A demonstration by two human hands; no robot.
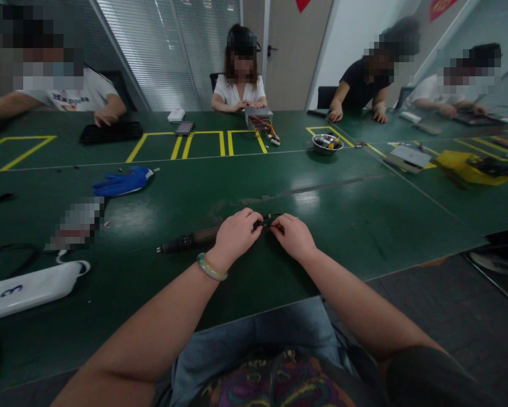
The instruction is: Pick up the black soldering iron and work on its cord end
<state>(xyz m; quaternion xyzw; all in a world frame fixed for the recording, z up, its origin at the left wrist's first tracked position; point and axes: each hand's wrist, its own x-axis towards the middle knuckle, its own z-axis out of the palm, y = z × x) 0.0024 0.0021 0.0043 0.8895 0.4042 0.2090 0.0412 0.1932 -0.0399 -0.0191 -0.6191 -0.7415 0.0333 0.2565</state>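
Note:
An electric screwdriver (186, 243) with a dark body lies on the green table, its bit pointing left. My left hand (239, 234) rests over its rear end, fingers pinched on a thin black cable (272, 215). Facing it, my right hand (295, 237) pinches the same black cable between thumb and fingers. A short loop of cable arches between the two hands, close above the tabletop. The fingers partly cover the cable ends, so whether there is a connector cannot be made out.
Left of me lie a blue glove (124, 182), a phone (78, 222) and a white power strip (33, 289). Across the green table (364, 226) sit several people. A metal bowl of parts (327, 148), a power supply with wires (259, 117) and a yellow bag (464, 168) stand farther off.

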